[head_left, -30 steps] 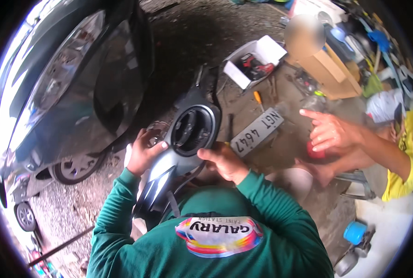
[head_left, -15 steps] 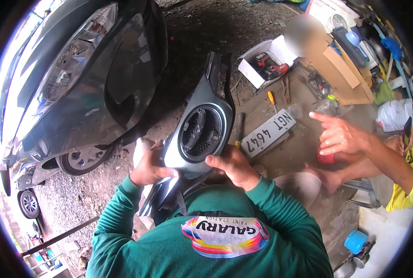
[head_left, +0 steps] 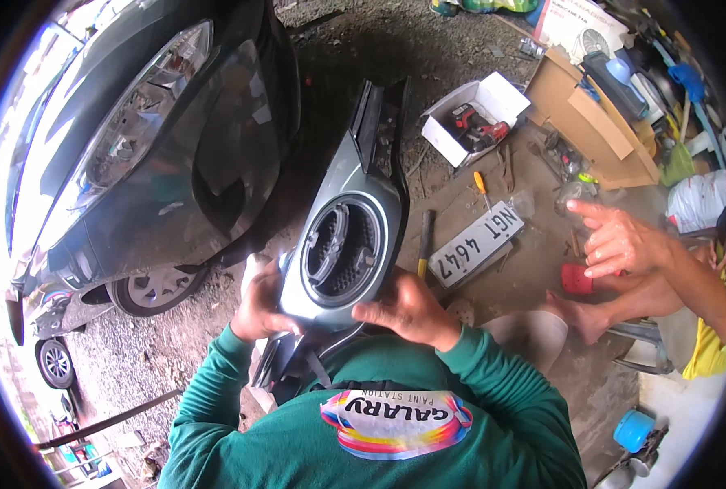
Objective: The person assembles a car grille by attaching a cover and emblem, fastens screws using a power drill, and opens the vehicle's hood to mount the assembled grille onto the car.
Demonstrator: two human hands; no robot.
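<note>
**Grey panel gripped in both hands, above the lap**

The grey panel (head_left: pixel 334 244) sits between the person's left hand (head_left: pixel 259 308) and right hand (head_left: pixel 416 310), above the lap, its narrow end pointing far. Both hands are clamped on its near part, thumbs at the front and the other fingers going round behind. To handle it well, share the weight evenly, steady the long far end against twisting, and press on the solid edges — not the mesh inside the round recess. The glossy face probably scratches easily, so hold it clear of the car (head_left: pixel 163 204) at left and the yellow-ended tool (head_left: pixel 426 235) on the right.

The panel's back and most fingertips are hidden; its near end is partly lost behind the left hand. I can't make out the pale thing beside that hand. At right, a co-worker's pointing hand (head_left: pixel 622 243) shows — the body mostly cut off.
</note>
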